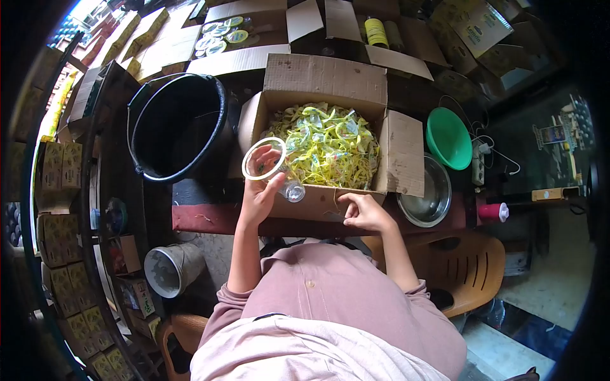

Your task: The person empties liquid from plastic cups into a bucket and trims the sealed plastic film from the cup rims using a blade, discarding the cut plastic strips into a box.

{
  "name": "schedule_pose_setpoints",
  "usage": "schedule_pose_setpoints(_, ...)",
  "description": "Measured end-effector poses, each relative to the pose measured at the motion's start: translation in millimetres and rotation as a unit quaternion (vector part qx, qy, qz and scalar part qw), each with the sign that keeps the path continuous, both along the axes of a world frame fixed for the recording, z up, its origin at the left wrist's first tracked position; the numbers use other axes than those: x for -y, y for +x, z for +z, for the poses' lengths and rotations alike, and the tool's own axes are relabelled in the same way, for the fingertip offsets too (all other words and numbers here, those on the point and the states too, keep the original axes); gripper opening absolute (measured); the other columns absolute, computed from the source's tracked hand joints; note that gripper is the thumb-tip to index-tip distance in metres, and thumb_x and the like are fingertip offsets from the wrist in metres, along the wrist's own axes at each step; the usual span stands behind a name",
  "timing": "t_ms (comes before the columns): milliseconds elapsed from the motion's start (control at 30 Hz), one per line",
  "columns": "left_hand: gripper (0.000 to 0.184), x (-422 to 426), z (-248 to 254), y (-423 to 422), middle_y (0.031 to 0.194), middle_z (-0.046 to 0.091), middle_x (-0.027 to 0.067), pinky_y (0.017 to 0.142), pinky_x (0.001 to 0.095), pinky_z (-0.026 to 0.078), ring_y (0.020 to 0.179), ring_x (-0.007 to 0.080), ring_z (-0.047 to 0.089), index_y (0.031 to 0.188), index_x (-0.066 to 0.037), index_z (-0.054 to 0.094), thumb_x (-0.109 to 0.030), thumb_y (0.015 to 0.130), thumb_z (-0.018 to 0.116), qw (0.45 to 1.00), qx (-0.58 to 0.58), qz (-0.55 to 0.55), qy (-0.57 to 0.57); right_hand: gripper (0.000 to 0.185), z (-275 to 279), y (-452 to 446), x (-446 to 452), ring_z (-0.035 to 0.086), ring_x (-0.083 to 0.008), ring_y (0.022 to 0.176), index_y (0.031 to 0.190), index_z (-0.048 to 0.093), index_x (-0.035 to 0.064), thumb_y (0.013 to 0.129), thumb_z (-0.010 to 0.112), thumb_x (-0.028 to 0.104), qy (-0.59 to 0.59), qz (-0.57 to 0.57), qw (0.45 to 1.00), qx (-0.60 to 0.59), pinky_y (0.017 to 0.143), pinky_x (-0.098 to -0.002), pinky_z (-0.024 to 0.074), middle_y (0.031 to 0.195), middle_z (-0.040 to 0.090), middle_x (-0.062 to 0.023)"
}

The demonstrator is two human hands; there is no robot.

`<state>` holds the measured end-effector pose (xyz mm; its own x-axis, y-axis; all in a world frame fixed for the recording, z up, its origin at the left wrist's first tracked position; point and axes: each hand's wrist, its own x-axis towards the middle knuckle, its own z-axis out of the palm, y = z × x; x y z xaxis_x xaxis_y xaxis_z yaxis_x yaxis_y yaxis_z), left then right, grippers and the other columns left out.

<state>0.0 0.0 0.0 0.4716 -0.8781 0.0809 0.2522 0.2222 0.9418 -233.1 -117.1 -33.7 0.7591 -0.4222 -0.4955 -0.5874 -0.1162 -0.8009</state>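
My left hand [259,198] is closed round a clear plastic cup [293,191] with a pale yellow rim, tilted so its mouth faces up toward me. It is over the near left corner of an open cardboard box [327,79]. A heap of yellow and clear plastic strips [330,149] fills the box. My right hand [367,213] is at the box's near side, its fingers curled in a pinch. A thin strand shows by its fingertips; whether they grip it is unclear.
A large black bucket [136,143] stands left of the box. On the right are a green bowl [449,138], a metal bowl [438,206] and a power strip [478,168]. Behind, a carton holds round lids [219,38]. A white bucket [166,272] sits low at left.
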Motion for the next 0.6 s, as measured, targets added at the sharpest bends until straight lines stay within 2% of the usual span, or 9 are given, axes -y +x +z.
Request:
schedule_pose_setpoints(167, 0.053, -12, -5, 9, 0.118, 0.042, 0.0102, 0.088, 0.0282, 0.041, 0.109, 0.0168, 0.044, 0.126, -0.005, 0.029, -0.005, 0.081, 0.057, 1.0, 0.017, 0.015, -0.007, 0.043, -20, 24, -12, 0.06, -0.0145, 0.062, 0.1, 0.055, -0.006, 0.061, 0.067, 0.002, -0.009, -0.063, 0.998, 0.019, 0.061, -0.0271, 0.0484, 0.07, 0.063, -0.0088)
schedule_pose_setpoints(200, 0.053, -15, -3, 9, 0.118, 0.042, 0.0102, 0.088, 0.0282, 0.041, 0.109, 0.0168, 0.044, 0.126, -0.005, 0.029, -0.005, 0.081, 0.057, 1.0, 0.019, 0.016, 0.0, 0.033, -22, 25, -15, 0.059, -0.0123, 0.063, 0.093, 0.058, -0.0041, 0.061, 0.068, 0.002, -0.004, -0.081, 0.997, 0.02, 0.061, -0.0262, 0.0482, 0.069, 0.063, -0.0076)
schedule_pose_setpoints(300, 0.053, -23, -2, 10, 0.118, 0.042, 0.01, 0.088, 0.0283, 0.042, 0.11, 0.017, 0.044, 0.126, -0.005, 0.03, -0.004, 0.081, 0.056, 0.999, 0.028, 0.022, 0.01, 0.027, -16, 24, -14, 0.058, -0.0099, 0.064, 0.086, 0.06, -0.0021, 0.061, 0.069, 0.003, 0.071, -0.115, 0.99, 0.035, 0.061, -0.025, 0.0479, 0.068, 0.062, -0.0062)
schedule_pose_setpoints(333, 0.053, -26, -5, 11, 0.118, 0.043, 0.0099, 0.087, 0.0282, 0.042, 0.11, 0.0171, 0.044, 0.126, -0.005, 0.03, -0.004, 0.081, 0.056, 0.999, 0.034, 0.025, 0.011, 0.022, -17, 23, -13, 0.057, -0.008, 0.062, 0.081, 0.06, 0.0001, 0.062, 0.07, 0.003, 0.083, -0.108, 0.987, 0.081, 0.059, -0.0236, 0.0474, 0.069, 0.062, -0.0042)
schedule_pose_setpoints(433, 0.049, -31, -5, 11, 0.117, 0.044, 0.0118, 0.088, 0.0317, 0.043, 0.109, 0.0203, 0.047, 0.126, -0.003, 0.03, -0.007, 0.083, 0.053, 0.998, 0.056, 0.036, 0.008, 0.021, 15, 26, -1, 0.056, -0.0068, 0.059, 0.085, 0.059, 0.0023, 0.068, 0.069, 0.002, 0.175, -0.132, 0.967, 0.127, 0.052, -0.0211, 0.0457, 0.07, 0.061, -0.0028)
schedule_pose_setpoints(500, 0.048, -32, -2, 12, 0.117, 0.045, 0.0128, 0.089, 0.0335, 0.044, 0.109, 0.0219, 0.048, 0.126, -0.003, 0.03, -0.009, 0.084, 0.052, 0.997, 0.068, 0.036, 0.006, 0.021, 30, 32, 17, 0.057, -0.0071, 0.062, 0.087, 0.058, 0.0031, 0.069, 0.07, 0.002, 0.096, -0.128, 0.97, 0.181, 0.056, -0.0208, 0.0476, 0.073, 0.062, -0.0027)
schedule_pose_setpoints(600, 0.048, -33, 2, 13, 0.118, 0.045, 0.0131, 0.089, 0.0337, 0.044, 0.109, 0.0219, 0.048, 0.127, -0.003, 0.03, -0.009, 0.084, 0.052, 0.997, 0.076, 0.028, 0.004, 0.022, 53, 42, 46, 0.059, -0.0073, 0.067, 0.088, 0.058, 0.0026, 0.07, 0.069, 0.001, 0.045, -0.154, 0.955, 0.248, 0.062, -0.0214, 0.0488, 0.077, 0.063, -0.003)
